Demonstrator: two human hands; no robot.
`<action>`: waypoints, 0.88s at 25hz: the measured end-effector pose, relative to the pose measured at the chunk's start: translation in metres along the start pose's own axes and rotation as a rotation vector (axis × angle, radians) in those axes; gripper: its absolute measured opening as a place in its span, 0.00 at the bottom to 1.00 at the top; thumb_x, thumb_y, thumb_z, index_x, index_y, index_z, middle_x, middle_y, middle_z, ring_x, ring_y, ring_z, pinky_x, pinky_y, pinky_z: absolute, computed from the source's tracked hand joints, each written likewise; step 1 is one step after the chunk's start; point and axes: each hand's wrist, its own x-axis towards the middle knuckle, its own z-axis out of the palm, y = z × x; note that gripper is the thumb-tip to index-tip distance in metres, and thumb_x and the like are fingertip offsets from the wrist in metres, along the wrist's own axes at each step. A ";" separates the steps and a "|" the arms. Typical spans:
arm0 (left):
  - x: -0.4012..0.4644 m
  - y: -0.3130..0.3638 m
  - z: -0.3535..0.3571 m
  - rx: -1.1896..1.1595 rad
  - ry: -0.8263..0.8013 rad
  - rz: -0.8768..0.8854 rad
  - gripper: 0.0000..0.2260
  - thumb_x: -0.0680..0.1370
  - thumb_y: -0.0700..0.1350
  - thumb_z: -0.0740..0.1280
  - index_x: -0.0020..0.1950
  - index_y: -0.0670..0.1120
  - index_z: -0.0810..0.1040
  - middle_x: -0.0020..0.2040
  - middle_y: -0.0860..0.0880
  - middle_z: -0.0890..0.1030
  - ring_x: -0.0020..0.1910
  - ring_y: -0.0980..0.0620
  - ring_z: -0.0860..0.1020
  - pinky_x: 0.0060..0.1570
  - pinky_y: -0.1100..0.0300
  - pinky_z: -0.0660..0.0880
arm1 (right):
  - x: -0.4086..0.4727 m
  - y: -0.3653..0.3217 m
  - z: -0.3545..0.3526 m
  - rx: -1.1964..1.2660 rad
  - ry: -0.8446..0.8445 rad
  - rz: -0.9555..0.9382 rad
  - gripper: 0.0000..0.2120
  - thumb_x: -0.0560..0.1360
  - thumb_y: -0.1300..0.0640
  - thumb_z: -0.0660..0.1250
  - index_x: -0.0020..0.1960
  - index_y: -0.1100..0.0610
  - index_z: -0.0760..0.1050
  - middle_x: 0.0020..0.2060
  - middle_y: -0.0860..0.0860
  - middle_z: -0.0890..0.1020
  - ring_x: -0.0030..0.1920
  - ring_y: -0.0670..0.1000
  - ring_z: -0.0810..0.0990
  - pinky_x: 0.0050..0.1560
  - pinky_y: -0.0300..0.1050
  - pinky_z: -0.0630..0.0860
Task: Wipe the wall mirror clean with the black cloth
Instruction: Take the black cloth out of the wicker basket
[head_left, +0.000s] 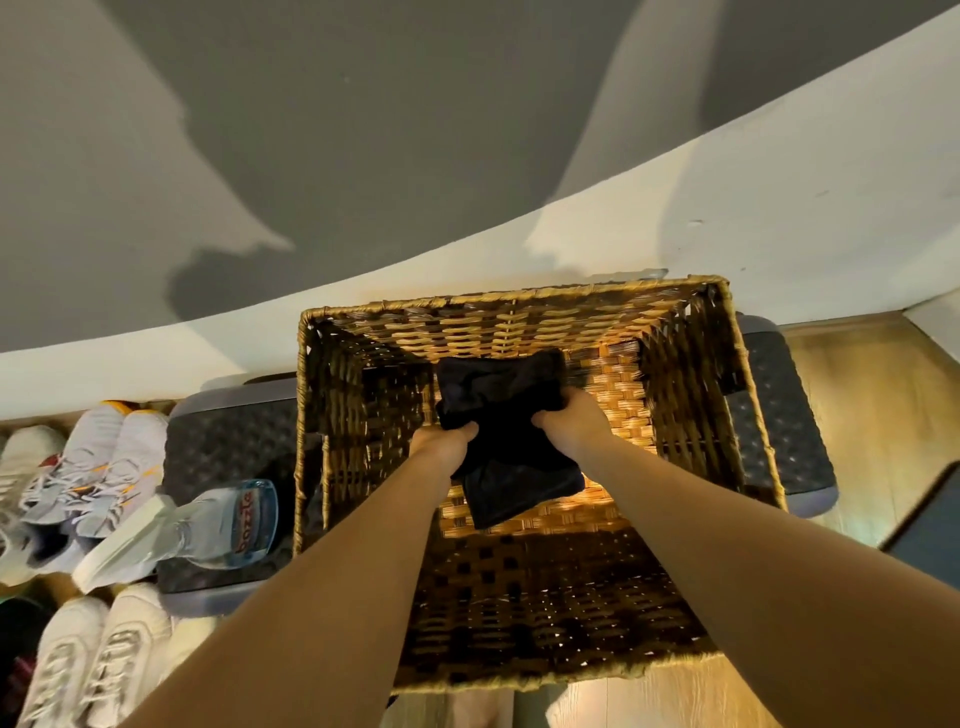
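A black cloth (506, 421) lies bunched inside a woven wicker basket (519, 306). Both my arms reach down into the basket. My left hand (444, 441) grips the cloth's left side, fingers curled into the fabric. My right hand (576, 418) grips its right side the same way. The cloth's lower corner hangs toward me over the basket floor. No mirror is in view; only a grey and white wall rises behind the basket.
A clear spray bottle (208, 525) with a white trigger head lies on a dark padded bench (228, 441) left of the basket. Several pale sneakers (88, 467) sit at the far left. The bench's right end (779, 415) and wooden floor (872, 405) show right.
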 end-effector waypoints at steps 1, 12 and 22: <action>-0.004 0.000 0.000 -0.006 0.006 0.015 0.24 0.81 0.51 0.70 0.73 0.41 0.71 0.68 0.43 0.76 0.69 0.42 0.74 0.60 0.52 0.70 | -0.003 -0.002 -0.002 0.008 -0.003 -0.014 0.18 0.80 0.57 0.68 0.70 0.55 0.74 0.57 0.54 0.81 0.58 0.59 0.80 0.63 0.56 0.78; -0.191 0.075 -0.053 -0.202 0.015 0.198 0.12 0.82 0.47 0.69 0.61 0.41 0.76 0.57 0.43 0.80 0.59 0.39 0.78 0.62 0.41 0.77 | -0.158 -0.094 -0.100 -0.020 0.057 -0.306 0.10 0.81 0.58 0.69 0.62 0.57 0.77 0.55 0.55 0.83 0.57 0.59 0.82 0.62 0.59 0.79; -0.614 0.213 -0.125 -0.345 -0.004 0.667 0.09 0.82 0.44 0.69 0.49 0.39 0.75 0.52 0.40 0.81 0.47 0.42 0.78 0.41 0.51 0.75 | -0.510 -0.303 -0.298 0.024 0.206 -0.757 0.06 0.81 0.61 0.67 0.55 0.52 0.75 0.57 0.53 0.83 0.57 0.56 0.82 0.63 0.57 0.79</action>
